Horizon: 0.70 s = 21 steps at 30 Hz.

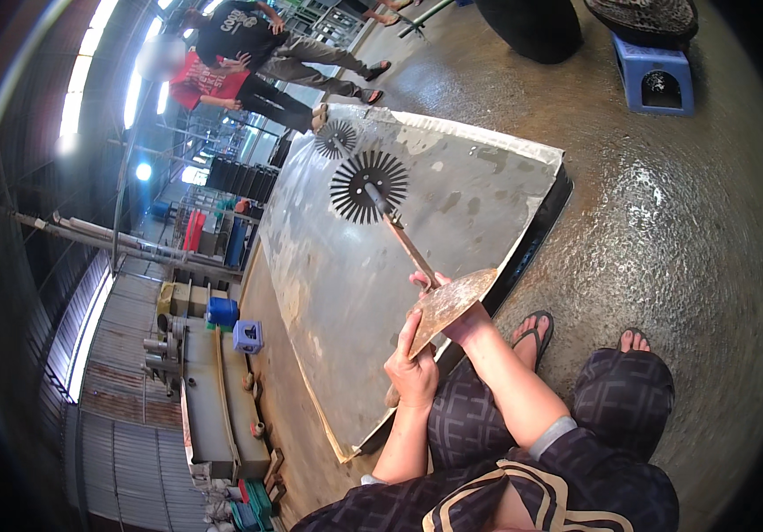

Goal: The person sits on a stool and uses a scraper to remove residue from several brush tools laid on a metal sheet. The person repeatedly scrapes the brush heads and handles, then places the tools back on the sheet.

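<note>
My left hand (412, 377) is closed on the near edge of a half-round, mottled brown plate (454, 306), thumb along its side. Partly hidden under that plate, my right hand (461, 326) has its fingertips curled beside the lower end of a brown rod (410, 246). At the rod's far end sits a dark round disc (370, 186) cut with radial slots. The plate and the rod meet at my hands; how they join is hidden. A smaller slotted disc shape (337, 139) shows beyond, and I cannot tell whether it is a reflection. Below everything lies a wet grey slab (452, 208).
Two people (262, 53) stand past the slab's far end. A blue plastic stool (652, 80) bears a dark basket (643, 18), beside a dark round container (528, 27). Wet floor (639, 230) stretches to the right. At left are a blue drum (222, 310) and a long trough (213, 390).
</note>
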Available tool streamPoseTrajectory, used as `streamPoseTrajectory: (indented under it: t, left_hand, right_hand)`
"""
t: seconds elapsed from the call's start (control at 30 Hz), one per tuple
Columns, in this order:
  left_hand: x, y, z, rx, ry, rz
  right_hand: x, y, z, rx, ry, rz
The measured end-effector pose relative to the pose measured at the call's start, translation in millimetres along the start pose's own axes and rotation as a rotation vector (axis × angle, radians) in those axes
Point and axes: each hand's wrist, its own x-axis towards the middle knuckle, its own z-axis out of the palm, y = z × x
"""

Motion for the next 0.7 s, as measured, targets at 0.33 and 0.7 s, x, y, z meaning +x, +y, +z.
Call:
streamPoseTrajectory:
  t: [0.33,0.7]
  left_hand:
    - [1.9,3.8,-3.0,0.154,0.022,0.060]
    - [1.5,5.5,-6.3,0.209,0.057,0.004]
  right_hand:
    - [2.8,5.4,-5.9,0.155,0.026,0.030]
    - [5.4,12.2,-3.9,0.154,0.141,0.055]
